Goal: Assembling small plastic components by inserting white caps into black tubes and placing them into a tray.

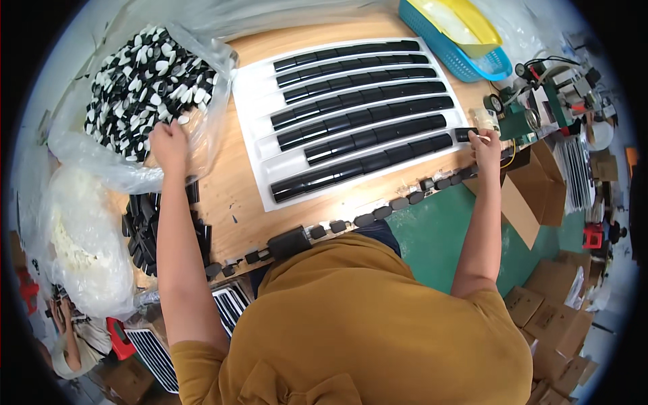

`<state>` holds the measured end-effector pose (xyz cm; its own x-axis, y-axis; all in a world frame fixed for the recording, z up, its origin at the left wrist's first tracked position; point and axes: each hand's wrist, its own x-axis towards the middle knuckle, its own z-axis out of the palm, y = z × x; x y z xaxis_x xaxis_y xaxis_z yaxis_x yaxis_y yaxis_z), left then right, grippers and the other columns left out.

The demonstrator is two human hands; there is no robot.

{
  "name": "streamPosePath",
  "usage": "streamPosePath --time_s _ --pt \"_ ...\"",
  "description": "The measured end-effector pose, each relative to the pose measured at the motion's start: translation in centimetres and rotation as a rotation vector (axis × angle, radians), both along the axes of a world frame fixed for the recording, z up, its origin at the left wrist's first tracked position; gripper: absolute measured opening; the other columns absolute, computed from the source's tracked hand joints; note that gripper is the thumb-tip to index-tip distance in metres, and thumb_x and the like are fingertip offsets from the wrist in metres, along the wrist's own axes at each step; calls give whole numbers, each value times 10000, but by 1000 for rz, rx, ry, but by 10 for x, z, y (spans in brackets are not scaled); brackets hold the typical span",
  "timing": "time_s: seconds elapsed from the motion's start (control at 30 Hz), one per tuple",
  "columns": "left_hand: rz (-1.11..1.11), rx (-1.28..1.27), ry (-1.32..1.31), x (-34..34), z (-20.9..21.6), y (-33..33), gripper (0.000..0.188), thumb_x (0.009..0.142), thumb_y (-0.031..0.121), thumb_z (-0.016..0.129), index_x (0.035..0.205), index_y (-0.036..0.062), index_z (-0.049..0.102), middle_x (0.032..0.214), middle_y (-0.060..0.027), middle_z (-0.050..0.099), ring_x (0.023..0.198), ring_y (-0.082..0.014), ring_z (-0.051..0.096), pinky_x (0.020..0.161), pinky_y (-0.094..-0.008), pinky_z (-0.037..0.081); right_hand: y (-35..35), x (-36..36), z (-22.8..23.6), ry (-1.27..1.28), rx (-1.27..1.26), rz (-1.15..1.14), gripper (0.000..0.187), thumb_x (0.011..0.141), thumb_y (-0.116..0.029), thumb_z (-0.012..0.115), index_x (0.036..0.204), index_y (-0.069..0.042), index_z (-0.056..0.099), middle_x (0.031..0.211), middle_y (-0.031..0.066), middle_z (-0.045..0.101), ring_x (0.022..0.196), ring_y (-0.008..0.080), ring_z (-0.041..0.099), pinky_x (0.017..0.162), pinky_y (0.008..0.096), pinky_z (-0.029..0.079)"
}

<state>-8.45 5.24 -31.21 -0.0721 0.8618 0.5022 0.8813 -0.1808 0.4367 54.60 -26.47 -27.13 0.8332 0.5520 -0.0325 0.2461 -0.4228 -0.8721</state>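
Note:
My left hand (168,144) reaches into a clear plastic bag (135,88) full of small black and white caps, fingers curled among them at the bag's near edge. My right hand (485,143) is at the right end of a white tray (256,101) and pinches a small black cylinder (466,134). The tray lies on the wooden table and holds several rows of black cylinders laid end to end.
A pile of black parts (145,233) lies near the table's front left. A second bag with white pieces (84,243) sits left. A blue basket (459,50) with yellow items stands at the back right beside a small green machine (533,108). Cardboard boxes (547,317) crowd the floor.

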Motion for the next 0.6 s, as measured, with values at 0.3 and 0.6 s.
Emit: streamPosePath --time_s 0.3,0.6 --pt "-183 -130 -1083 14 54 -76 187 941 -21 623 1115 -72 574 971 -77 566 850 -190 679 849 -269 573 1 11 -30 -226 -36 -29 369 851 -220 797 1084 2 617 869 72 672 754 133 616 693 277 491" --pt "-223 -282 -959 30 38 -187 179 911 -50 663 1082 -12 627 1040 -70 694 942 -108 647 845 -223 504 3 -55 0 -1116 -625 12 318 834 -377 768 1056 -150 760 1285 161 574 1204 384 490 935 480 472"
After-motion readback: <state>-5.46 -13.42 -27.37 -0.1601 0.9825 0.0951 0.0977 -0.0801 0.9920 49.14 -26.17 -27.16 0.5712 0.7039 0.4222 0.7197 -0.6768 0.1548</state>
